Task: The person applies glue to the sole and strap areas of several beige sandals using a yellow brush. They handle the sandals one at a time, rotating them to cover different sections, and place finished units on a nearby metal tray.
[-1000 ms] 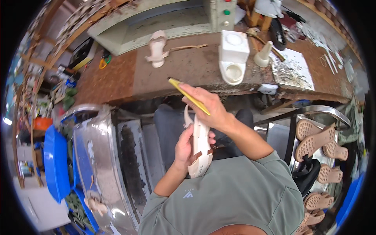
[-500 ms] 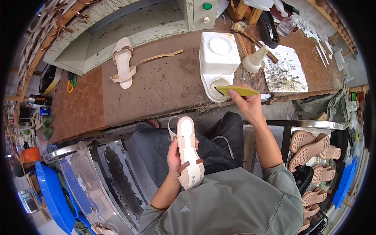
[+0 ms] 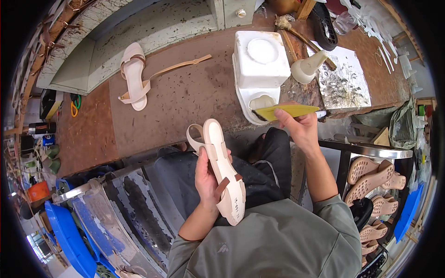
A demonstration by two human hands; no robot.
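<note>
My left hand (image 3: 206, 177) is closed round a beige sandal (image 3: 224, 173), held sole side up over my lap. Its pale underside faces me, with brown strap ends folded over it and a strap loop at the upper end. In my right hand (image 3: 300, 129) is a flat brush with a yellow-green handle (image 3: 292, 110), gripped between thumb and fingers. The brush's dark tip lies at the round well of a white pot-like container (image 3: 262, 60) on the bench. How far the bristles reach into the well I cannot tell.
Another beige sandal (image 3: 135, 76) lies on the brown bench (image 3: 185, 97), its long strap stretched right. Right of the container are a cream cone-shaped bottle (image 3: 308, 68), a hammer (image 3: 306, 41) and a stained paper sheet (image 3: 343, 81). Several tan soles (image 3: 371, 180) sit on a rack at my right.
The sandal has risen slightly and tilted, its upper end leaning further left. My right hand has moved a little right and lower with the brush, which stays at the well. The whole view has shifted slightly.
</note>
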